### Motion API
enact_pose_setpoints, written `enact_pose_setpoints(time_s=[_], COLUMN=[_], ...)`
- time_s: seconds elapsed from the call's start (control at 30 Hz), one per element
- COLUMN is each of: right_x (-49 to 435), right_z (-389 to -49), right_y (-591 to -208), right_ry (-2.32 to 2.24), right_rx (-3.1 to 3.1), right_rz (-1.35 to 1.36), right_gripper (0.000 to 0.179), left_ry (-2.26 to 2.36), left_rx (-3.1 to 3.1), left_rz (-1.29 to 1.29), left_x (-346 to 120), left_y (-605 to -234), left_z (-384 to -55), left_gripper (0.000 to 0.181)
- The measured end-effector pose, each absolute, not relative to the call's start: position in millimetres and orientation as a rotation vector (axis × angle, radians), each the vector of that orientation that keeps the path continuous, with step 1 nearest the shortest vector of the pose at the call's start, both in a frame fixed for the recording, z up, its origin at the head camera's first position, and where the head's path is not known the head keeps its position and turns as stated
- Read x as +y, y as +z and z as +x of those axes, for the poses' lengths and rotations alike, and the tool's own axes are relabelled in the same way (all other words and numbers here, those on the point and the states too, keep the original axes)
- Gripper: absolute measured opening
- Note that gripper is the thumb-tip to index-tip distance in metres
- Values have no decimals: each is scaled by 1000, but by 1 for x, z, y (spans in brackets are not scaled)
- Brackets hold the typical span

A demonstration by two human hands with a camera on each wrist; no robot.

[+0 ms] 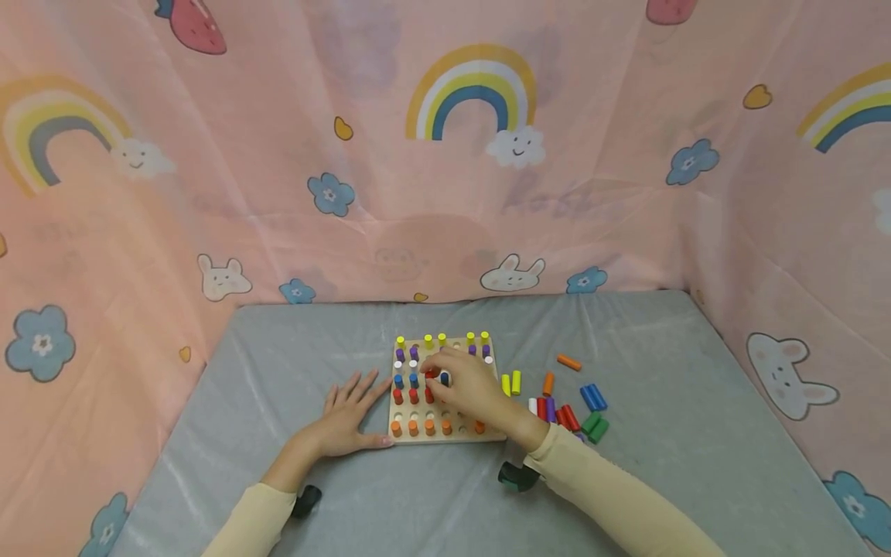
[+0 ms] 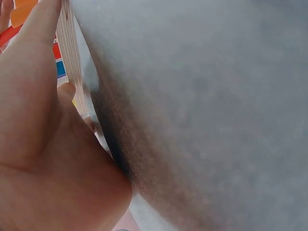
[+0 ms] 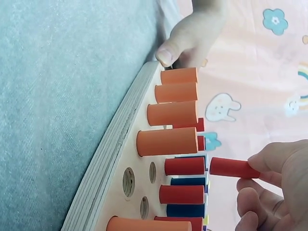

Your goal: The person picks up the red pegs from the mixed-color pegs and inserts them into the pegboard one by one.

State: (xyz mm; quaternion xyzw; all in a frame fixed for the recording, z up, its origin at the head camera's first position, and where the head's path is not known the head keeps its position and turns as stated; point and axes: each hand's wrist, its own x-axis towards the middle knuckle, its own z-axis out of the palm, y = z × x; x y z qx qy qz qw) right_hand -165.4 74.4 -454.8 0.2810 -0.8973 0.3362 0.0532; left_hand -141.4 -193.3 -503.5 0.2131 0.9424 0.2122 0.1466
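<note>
My right hand (image 1: 468,384) is over a wooden pegboard (image 3: 141,174), pinching a red peg (image 3: 233,167) between thumb and fingers. In the right wrist view that peg is held clear of the board, end towards a red peg standing there. My left hand (image 1: 348,422) lies flat with spread fingers on the cloth, fingertips and thumb at the board's left edge. Upright pegs stand in rows by colour: yellow at the back, then purple, white, blue and red, with orange pegs (image 3: 168,142) along the front. My right hand hides part of the middle rows.
Loose pegs lie on the grey cloth (image 1: 390,503) to the board's right: yellow pegs (image 1: 516,382), blue pegs (image 1: 594,397), green pegs (image 1: 596,430), orange, red, purple and a white one. A pink patterned curtain (image 1: 431,232) stands behind and at both sides.
</note>
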Motion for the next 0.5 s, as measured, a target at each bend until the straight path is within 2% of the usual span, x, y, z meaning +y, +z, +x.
enact_pose_setpoints(time_s=[0.5], right_x=[66], right_z=[-163], right_y=[-457], right_ry=[1027], right_rx=[-2785], right_rz=[843], right_gripper=[21], left_ry=[684], left_rx=[2723], left_rz=[629], left_x=[-198], left_y=[-515], left_z=[-143], left_gripper=[101])
